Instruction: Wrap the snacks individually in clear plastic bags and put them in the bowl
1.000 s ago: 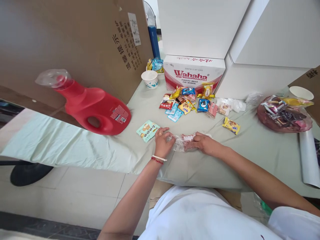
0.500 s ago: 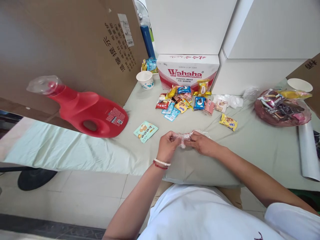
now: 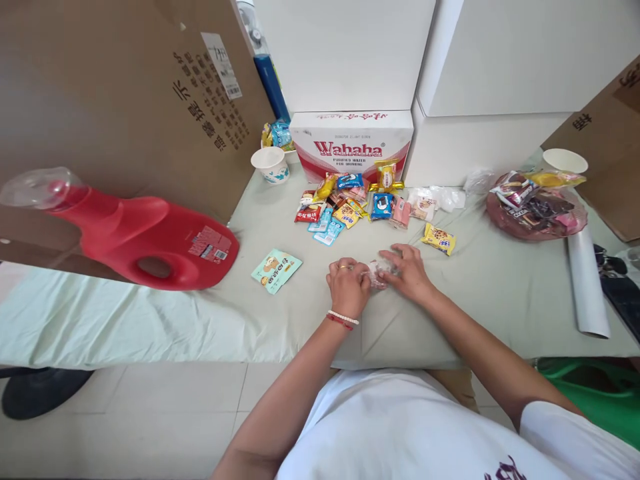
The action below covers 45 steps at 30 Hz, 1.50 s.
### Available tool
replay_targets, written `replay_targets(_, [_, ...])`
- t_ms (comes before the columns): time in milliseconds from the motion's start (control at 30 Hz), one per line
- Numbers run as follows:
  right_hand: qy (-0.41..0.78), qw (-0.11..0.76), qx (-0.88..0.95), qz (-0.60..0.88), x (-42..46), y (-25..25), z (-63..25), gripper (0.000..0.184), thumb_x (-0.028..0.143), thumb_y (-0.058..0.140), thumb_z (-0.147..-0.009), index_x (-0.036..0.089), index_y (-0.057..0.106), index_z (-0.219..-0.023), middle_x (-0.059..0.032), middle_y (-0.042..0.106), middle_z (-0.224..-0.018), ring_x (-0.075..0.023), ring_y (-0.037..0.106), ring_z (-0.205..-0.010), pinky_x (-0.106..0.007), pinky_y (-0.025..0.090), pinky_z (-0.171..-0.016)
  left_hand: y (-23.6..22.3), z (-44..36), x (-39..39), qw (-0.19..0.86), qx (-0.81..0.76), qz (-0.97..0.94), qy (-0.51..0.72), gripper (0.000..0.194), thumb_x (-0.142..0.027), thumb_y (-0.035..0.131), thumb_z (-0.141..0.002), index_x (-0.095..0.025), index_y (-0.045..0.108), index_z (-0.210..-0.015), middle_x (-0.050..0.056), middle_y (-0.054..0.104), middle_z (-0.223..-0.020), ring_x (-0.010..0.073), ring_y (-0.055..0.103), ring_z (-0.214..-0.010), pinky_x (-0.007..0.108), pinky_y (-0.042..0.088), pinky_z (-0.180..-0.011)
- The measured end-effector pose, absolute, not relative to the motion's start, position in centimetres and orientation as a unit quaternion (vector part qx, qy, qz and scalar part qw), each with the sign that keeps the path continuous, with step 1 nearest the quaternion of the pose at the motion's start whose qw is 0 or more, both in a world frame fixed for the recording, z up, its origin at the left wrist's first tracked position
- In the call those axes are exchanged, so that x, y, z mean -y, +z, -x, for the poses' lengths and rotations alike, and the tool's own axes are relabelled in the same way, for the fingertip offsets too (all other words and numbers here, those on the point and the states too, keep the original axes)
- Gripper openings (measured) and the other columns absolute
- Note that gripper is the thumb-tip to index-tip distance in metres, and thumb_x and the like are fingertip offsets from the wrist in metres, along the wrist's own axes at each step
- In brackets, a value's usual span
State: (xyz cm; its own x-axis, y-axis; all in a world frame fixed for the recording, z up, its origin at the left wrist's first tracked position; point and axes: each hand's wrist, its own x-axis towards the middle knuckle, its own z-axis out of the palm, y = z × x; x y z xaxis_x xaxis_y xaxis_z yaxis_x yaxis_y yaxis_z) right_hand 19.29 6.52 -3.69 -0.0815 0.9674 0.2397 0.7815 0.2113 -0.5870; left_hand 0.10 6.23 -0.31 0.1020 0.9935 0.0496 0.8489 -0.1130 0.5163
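Observation:
A crumpled clear plastic wrapper (image 3: 379, 277) with reddish marks lies low over the cloth between my hands. My left hand (image 3: 349, 288) has its fingers curled down at the wrapper's left side, gripping its edge. My right hand (image 3: 411, 275) is on the other side, its fingers spread and its thumb touching the plastic. Whatever the wrapper may contain is hard to make out. To the left of my hands lies a mint-green packet (image 3: 277, 271). Beyond my right hand is a yellow snack packet (image 3: 439, 239).
A heap of small wrapped snacks (image 3: 345, 203) sits before the Wahaha carton (image 3: 353, 143). On the left lies a red jug (image 3: 165, 243), beside a large cardboard box (image 3: 125, 100). A pink bowl of snacks (image 3: 537, 207) and a white roll (image 3: 589, 287) are at the right.
My hands have come down towards the cloth, and the wrapper, stretched between them before, is now bunched up. My right hand's fingers have spread. The camera view has shifted.

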Motion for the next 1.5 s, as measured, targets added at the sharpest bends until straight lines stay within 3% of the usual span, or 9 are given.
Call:
replay_targets(133, [0.240, 0.351, 0.755, 0.498, -7.2, -3.1, -20.4, 0.021, 0.023, 0.058, -0.093, 0.028, 0.079, -0.090, -0.0073, 0.067, -0.101, -0.0257, 0.057, -0.112, -0.047, 0.041, -0.104, -0.6, 0.4, -6.7, 0.198, -0.656, -0.703, 0.190, 0.051, -0.028, 0.065, -0.085, -0.021, 0.062, -0.135, 0.014, 0.060, -0.133, 0.0330, 0.050, -0.122, 0.047, 0.045, -0.099])
replay_targets(267, [0.297, 0.304, 0.740, 0.521, -7.3, -1.9, -23.8, 0.023, 0.022, 0.056, -0.089, 0.023, 0.071, -0.072, -0.0058, 0.067, -0.089, -0.0225, 0.061, -0.093, -0.040, 0.045, -0.091, -0.9, 1.1, -7.0, 0.212, -0.675, -0.687, 0.163, 0.040, -0.039, 0.067, -0.084, -0.024, 0.070, -0.121, 0.012, 0.060, -0.135, 0.0357, 0.046, -0.129, 0.051, 0.041, -0.102])
replay_targets(500, [0.218, 0.232, 0.644, 0.695, -7.6, -1.0, -21.8, 0.041, 0.047, 0.057, -0.093, 0.019, 0.065, -0.121, -0.0117, 0.068, -0.102, -0.0296, 0.058, -0.101, -0.041, 0.046, -0.088, -1.0, 0.5, -6.6, 0.205, -0.674, -0.690, 0.168, 0.021, -0.039, 0.070, -0.081, -0.024, 0.070, -0.096, 0.011, 0.062, -0.118, 0.0336, 0.049, -0.123, 0.045, 0.043, -0.094])
replay_targets(600, [0.196, 0.183, 0.679, 0.684, -7.7, -1.1, -19.8, 0.029, 0.035, 0.066, -0.086, 0.019, 0.071, -0.110, -0.0136, 0.065, -0.105, -0.0322, 0.055, -0.107, -0.043, 0.044, -0.095, -0.9, 0.2, -6.5, 0.219, -0.651, -0.702, 0.186, 0.016, -0.035, 0.069, -0.082, -0.022, 0.066, -0.091, 0.009, 0.060, -0.110, 0.0272, 0.057, -0.110, 0.038, 0.045, -0.092])
replay_targets(867, [0.245, 0.323, 0.741, 0.535, -4.8, -0.6, -16.1, 0.021, 0.014, 0.045, -0.092, 0.023, 0.064, -0.096, -0.0073, 0.065, -0.098, -0.0228, 0.060, -0.094, -0.036, 0.050, -0.087, 0.1, -0.1, -6.7, 0.245, -0.665, -0.675, 0.205, 0.012, -0.027, 0.066, -0.082, -0.023, 0.055, -0.085, 0.005, 0.056, -0.095, 0.0215, 0.060, -0.088, 0.030, 0.046, -0.076])
replay_targets(1067, [0.271, 0.378, 0.730, 0.500, -2.1, -1.1, -13.5, 0.034, 0.028, 0.051, -0.099, 0.027, 0.056, -0.132, -0.0119, 0.065, -0.129, -0.0271, 0.058, -0.121, -0.048, 0.048, -0.106, 0.4, 0.9, -6.3, 0.374, -0.692, -0.536, 0.306, 0.021, -0.033, 0.069, -0.078, -0.020, 0.053, -0.085, 0.001, 0.060, -0.080, 0.0198, 0.061, -0.078, 0.034, 0.050, -0.074])
replay_targets(1167, [0.316, 0.390, 0.702, 0.506, -1.2, -1.6, -13.6, 0.049, 0.038, 0.061, -0.094, 0.027, 0.051, -0.140, -0.0115, 0.061, -0.138, -0.0283, 0.055, -0.129, -0.048, 0.046, -0.110, 1.5, 0.8, -5.4, 0.500, -0.603, -0.491, 0.380, 0.034, -0.049, 0.062, -0.085, -0.018, 0.059, -0.099, 0.003, 0.068, -0.091, 0.0192, 0.065, -0.081, 0.034, 0.055, -0.074])
replay_targets(1300, [0.395, 0.429, 0.581, 0.568, -0.7, -1.8, -15.8, 0.031, 0.029, 0.052, -0.095, 0.027, 0.061, -0.125, -0.0058, 0.072, -0.112, -0.0238, 0.067, -0.102, -0.041, 0.055, -0.094, 3.5, 0.6, -3.7, 0.591, -0.499, -0.515, 0.370, 0.045, -0.053, 0.067, -0.085, -0.019, 0.061, -0.114, 0.010, 0.068, -0.120, 0.0248, 0.068, -0.109, 0.038, 0.059, -0.086])
replay_targets(1500, [0.219, 0.640, 0.365, 0.639, -2.0, 3.8, -33.0, 0.046, 0.028, 0.075, -0.075, 0.027, 0.059, -0.118, -0.0036, 0.071, -0.113, -0.0209, 0.068, -0.099, -0.039, 0.056, -0.092, 1.5, 6.8, -1.1, 0.427, -0.610, -0.585, 0.321, 0.055, -0.059, 0.067, -0.080, -0.022, 0.059, -0.120, 0.011, 0.066, -0.124, 0.0292, 0.066, -0.117, 0.044, 0.057, -0.096])
